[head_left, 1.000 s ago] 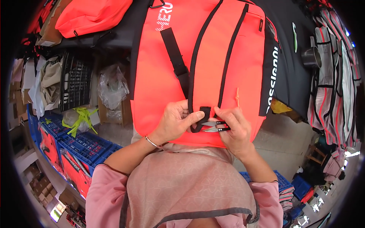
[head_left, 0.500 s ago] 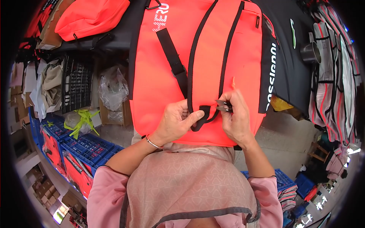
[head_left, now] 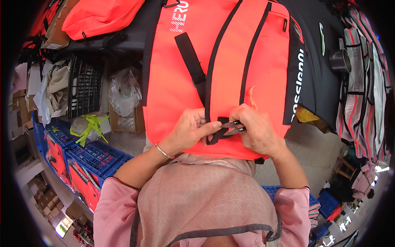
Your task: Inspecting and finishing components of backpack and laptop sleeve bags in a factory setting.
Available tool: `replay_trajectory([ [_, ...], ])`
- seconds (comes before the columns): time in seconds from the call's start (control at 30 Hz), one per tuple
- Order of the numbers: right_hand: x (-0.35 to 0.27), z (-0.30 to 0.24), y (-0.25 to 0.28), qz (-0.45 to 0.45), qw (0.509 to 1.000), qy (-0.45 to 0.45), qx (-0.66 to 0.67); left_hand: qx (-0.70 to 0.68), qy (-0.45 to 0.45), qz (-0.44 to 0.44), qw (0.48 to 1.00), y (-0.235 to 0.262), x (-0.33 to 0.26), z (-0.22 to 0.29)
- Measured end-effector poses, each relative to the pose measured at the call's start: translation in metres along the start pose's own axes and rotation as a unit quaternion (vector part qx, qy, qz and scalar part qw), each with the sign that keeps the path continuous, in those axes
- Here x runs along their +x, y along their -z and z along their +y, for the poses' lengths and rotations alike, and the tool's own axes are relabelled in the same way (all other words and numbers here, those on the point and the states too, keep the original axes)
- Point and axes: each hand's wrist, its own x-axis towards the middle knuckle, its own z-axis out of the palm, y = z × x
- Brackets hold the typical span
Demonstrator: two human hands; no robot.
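Note:
A large orange bag with black trim lines and a black strap lies on a dark table in front of me. My left hand pinches a small black loop near the bag's lower edge. My right hand holds small dark snips with the tips at that loop. A loose orange thread sticks up from the fabric just above my right hand.
Another orange bag lies at the upper left. Blue crates with orange items stand at lower left, beside a black crate and clear plastic bags. Striped garments hang at right. A metal cup sits on the table.
The bag has slid a little toward me. My right hand brought the snips in closer to the black loop, and both hands stay pressed together at it.

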Motion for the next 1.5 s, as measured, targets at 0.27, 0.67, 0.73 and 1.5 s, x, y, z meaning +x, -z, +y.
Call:
replay_trajectory([
  [0.27, -0.014, -0.008, 0.016, 0.117, 0.986, -0.105, 0.050, 0.047, 0.019, 0.026, 0.998, -0.009, -0.002, 0.000],
  [0.67, -0.023, -0.024, 0.023, 0.082, 0.955, -0.034, -0.284, 0.070, -0.053, 0.054, 0.995, -0.020, -0.004, -0.005],
  [0.73, -0.022, -0.026, 0.024, 0.068, 0.958, -0.031, -0.276, 0.067, -0.054, 0.054, 0.995, -0.021, -0.005, -0.002],
  [1.5, 0.005, -0.018, 0.044, -0.057, 0.959, 0.055, -0.271, 0.087, -0.071, 0.036, 0.993, -0.015, -0.005, -0.010],
])
